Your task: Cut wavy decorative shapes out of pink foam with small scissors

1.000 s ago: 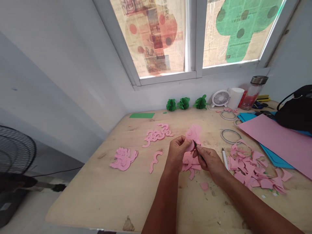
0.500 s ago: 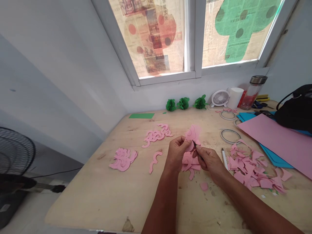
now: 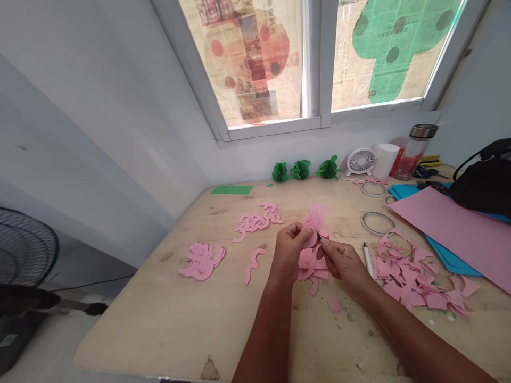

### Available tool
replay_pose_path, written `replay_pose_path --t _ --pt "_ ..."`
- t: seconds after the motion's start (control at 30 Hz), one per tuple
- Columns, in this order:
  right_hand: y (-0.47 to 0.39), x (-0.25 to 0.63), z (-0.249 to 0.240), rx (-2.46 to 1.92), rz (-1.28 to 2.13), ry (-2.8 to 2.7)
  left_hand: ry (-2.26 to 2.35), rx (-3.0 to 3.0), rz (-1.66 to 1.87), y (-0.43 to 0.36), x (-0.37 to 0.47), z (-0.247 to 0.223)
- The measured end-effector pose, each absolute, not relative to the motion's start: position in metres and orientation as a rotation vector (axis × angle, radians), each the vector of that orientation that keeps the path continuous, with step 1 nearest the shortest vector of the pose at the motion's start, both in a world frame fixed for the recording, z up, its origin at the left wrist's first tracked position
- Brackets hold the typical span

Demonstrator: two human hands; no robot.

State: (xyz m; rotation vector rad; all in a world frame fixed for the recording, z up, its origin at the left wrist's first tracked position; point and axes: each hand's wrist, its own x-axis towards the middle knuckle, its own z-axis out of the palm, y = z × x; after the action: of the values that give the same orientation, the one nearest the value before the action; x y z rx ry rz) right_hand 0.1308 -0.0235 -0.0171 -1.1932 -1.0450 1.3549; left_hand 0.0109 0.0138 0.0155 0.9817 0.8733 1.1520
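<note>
Left hand: left hand [image 3: 288, 249], right of frame centre; grip clamped on the pink paper, thumb on top.
Right hand: right hand [image 3: 342, 259], just right of it; grip closed round a dark tool [image 3: 319, 238], mostly hidden by fingers, type can't tell.
Held paper: pink paper [image 3: 313, 217], right of frame centre, above the bench [image 3: 167, 319]; curved outlines, tool tip against or just beside its lower edge.
Under hands: pile of pink pieces [image 3: 309, 266], lower centre-right; small pink offcut [image 3: 334, 306] below it.
Cut shapes: layered pink stack [image 3: 202, 260] left of centre; single wavy strip [image 3: 254, 264] nearer the hands; looser pink cluster [image 3: 255, 221] above.
Right side: white pen [image 3: 368, 259] touching or just beside pink scraps [image 3: 415, 279]; big pink sheet [image 3: 451, 229] over blue sheets [image 3: 449, 258], right edge.
Back row: three green paper puffs [image 3: 300, 169], upper centre; small white fan [image 3: 360, 161], white roll [image 3: 386, 160], bottle [image 3: 417, 154], upper right.
Far left: black fan [image 3: 26, 247], partly cut off by frame.
</note>
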Motion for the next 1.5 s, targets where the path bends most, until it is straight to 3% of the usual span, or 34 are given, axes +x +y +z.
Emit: replay_pose_path --t 0.2,1.5 --pt "-0.0236 0.1295 -0.0174 -1.166 1.352 -1.024 0.874 0.888 1.243 0.0143 0.0149 0.0140" --pt "-0.0215 0.1363 -0.0110 -1.095 1.320 -0.993 0.746 0.924 1.021 0.0094 0.0143 0.0194"
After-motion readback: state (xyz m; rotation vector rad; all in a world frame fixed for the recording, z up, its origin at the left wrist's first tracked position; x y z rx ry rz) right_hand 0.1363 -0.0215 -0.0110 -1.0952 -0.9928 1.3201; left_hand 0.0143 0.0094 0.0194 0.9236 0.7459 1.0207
